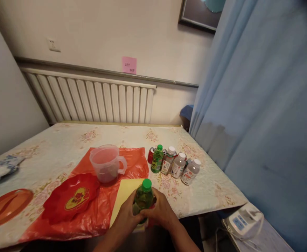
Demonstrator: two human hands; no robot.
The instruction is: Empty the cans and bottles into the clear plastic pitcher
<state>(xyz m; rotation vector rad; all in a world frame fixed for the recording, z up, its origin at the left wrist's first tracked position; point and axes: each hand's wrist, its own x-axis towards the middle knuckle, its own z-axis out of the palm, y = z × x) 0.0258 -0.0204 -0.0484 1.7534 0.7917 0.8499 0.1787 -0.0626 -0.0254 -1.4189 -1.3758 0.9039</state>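
A green plastic drink bottle [144, 196] with a green cap stands upright between my hands at the table's front edge. My left hand [128, 211] wraps its left side, and my right hand [162, 210] closes round its right side with the thumb across the front. Under and beside them lies a yellow sheet [124, 190]. Left of my hands a clear measuring jug [104, 164] and a red scalloped plate [69, 196] rest on a red plastic sheet [136, 159]. What lies behind the bottle is hidden by my fingers.
To the right stand another green bottle [157, 160], several white-capped bottles [178, 166] and cans, including a red can [150, 155]. An orange oval lid [8, 206] lies far left near a blue-white cloth [3, 168]. A power strip [241, 220] sits lower right, beside a blue curtain [248, 105].
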